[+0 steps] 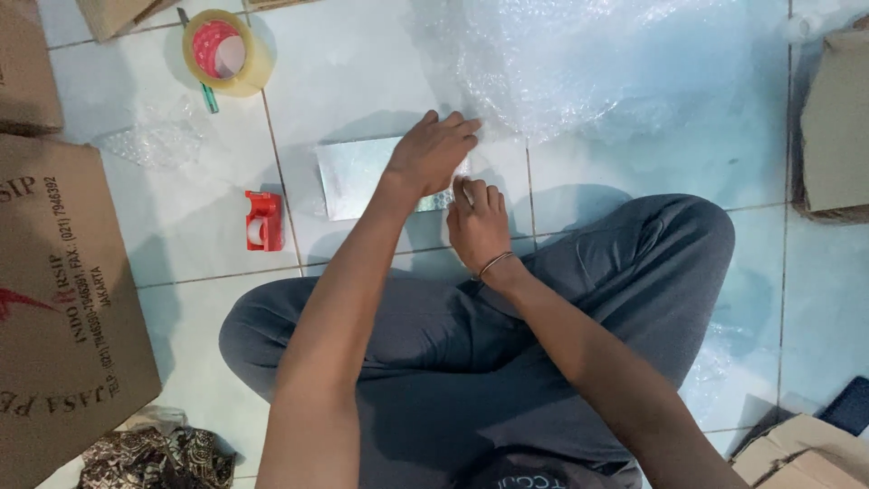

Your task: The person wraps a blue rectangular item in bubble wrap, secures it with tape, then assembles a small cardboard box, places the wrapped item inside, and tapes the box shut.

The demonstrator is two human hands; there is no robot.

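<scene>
Package (358, 177) flat, long axis left-right | left hand (433, 152) pressed flat on it | right hand (478, 222) pinching its near edge

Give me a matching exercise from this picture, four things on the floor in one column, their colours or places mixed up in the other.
1. tape roll
2. tape dispenser
3. bubble wrap
4. flat packet

a. red, left of the packet
b. under the left hand
c. clear, top right
d. yellowish, top left

Pairs: 1-d, 2-a, 3-c, 4-b
</scene>
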